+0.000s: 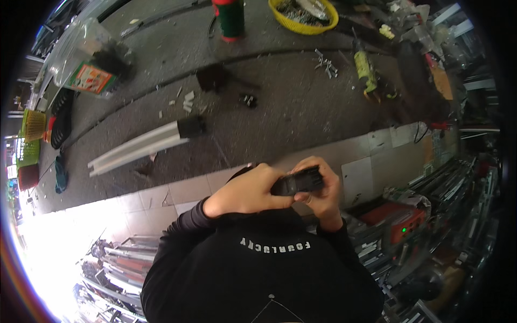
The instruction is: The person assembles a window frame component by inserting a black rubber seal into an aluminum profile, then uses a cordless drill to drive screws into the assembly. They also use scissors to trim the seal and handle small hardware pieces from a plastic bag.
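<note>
My left hand (245,191) and my right hand (327,195) are together close in front of my body. Between them is a black blocky part (297,182) with a ridged end, its exact kind not clear. The left fingers and thumb grip its left end, while the right fingers wrap round the ridged end. Beyond my hands, to the left, a silver metal channel (137,146) lies on the dark work surface, with a black end piece (191,127) at its right end. Farther off are a small black part with light spots (248,100) and a dark flat piece (213,78).
Small white pieces (188,100) and screw-like metal bits (326,64) lie scattered. A yellow-green tool (365,70), a yellow basket (301,22) and a red-and-green can (230,21) stand farther back. Left is a clear plastic jar (89,59); right, below the edge, a red box (398,218).
</note>
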`<state>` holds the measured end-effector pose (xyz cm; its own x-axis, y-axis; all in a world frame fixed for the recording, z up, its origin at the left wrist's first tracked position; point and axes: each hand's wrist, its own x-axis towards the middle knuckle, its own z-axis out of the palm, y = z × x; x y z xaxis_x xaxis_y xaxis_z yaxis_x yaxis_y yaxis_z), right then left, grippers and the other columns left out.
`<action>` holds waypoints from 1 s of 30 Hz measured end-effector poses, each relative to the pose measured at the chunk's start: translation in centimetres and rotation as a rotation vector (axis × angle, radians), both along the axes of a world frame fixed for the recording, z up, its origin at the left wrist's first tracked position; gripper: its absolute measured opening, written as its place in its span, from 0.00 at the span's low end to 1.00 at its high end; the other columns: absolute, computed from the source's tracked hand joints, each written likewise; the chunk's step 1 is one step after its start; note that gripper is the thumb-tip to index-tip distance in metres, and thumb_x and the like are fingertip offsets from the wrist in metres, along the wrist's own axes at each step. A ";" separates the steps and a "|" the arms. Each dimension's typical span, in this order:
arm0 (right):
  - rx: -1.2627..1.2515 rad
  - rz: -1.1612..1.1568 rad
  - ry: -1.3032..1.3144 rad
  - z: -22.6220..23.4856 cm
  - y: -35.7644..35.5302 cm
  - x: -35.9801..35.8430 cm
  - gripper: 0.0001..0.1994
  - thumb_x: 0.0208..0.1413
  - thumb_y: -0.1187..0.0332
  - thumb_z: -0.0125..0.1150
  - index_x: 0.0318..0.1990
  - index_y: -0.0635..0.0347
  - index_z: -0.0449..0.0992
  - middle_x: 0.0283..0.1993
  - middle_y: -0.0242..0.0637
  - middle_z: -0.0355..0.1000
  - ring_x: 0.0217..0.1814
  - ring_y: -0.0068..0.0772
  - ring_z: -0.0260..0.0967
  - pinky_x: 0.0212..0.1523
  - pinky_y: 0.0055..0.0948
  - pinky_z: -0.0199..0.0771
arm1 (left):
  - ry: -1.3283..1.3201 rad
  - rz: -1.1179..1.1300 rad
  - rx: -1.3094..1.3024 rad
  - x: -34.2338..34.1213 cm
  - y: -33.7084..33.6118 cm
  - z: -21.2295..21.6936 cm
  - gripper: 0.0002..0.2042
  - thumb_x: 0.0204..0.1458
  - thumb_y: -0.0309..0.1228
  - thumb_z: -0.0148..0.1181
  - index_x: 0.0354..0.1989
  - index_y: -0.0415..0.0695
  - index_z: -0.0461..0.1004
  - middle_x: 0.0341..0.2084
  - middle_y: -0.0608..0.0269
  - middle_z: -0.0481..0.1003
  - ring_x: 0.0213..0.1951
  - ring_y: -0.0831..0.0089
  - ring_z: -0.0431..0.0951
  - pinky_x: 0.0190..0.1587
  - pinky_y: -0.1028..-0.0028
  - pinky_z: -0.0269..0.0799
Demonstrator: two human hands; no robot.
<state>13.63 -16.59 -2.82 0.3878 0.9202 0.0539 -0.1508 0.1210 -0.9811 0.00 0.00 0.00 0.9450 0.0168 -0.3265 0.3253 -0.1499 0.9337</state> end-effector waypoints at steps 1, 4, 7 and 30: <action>-0.014 0.011 -0.036 0.1 -0.3 0.1 0.22 0.47 0.68 0.79 0.47 0.65 0.75 0.48 0.39 0.74 0.51 0.27 0.73 0.54 0.28 0.73 | -0.015 0.023 0.001 0.0 -0.4 -0.3 0.17 0.50 0.38 0.65 0.29 0.31 0.77 0.14 0.48 0.73 0.17 0.62 0.76 0.24 0.65 0.69; -0.087 0.058 -0.060 1.1 0.5 1.7 0.23 0.48 0.67 0.79 0.49 0.64 0.73 0.47 0.38 0.73 0.50 0.25 0.72 0.53 0.27 0.72 | -0.015 0.010 -0.153 1.3 0.1 -0.2 0.17 0.54 0.37 0.64 0.30 0.31 0.77 0.12 0.55 0.74 0.15 0.68 0.77 0.21 0.71 0.70; -0.066 -0.039 -0.149 1.8 1.8 3.1 0.26 0.49 0.66 0.77 0.53 0.64 0.72 0.49 0.38 0.72 0.52 0.27 0.71 0.54 0.29 0.71 | 0.050 0.028 -0.207 3.3 1.0 0.1 0.17 0.55 0.37 0.62 0.30 0.30 0.76 0.11 0.59 0.74 0.13 0.72 0.77 0.19 0.75 0.70; -0.007 0.295 0.416 3.1 1.5 22.8 0.33 0.71 0.47 0.44 0.70 0.67 0.58 0.54 0.38 0.64 0.53 0.30 0.67 0.54 0.34 0.71 | 0.231 0.372 -0.388 19.8 -3.0 3.0 0.19 0.58 0.44 0.64 0.28 0.38 0.73 0.15 0.65 0.72 0.13 0.77 0.73 0.16 0.77 0.66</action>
<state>36.46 -15.13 0.32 0.0990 0.9935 -0.0565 -0.5556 0.0081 -0.8314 19.79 -3.02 2.99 0.8022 0.1714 -0.5720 0.4923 0.3521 0.7960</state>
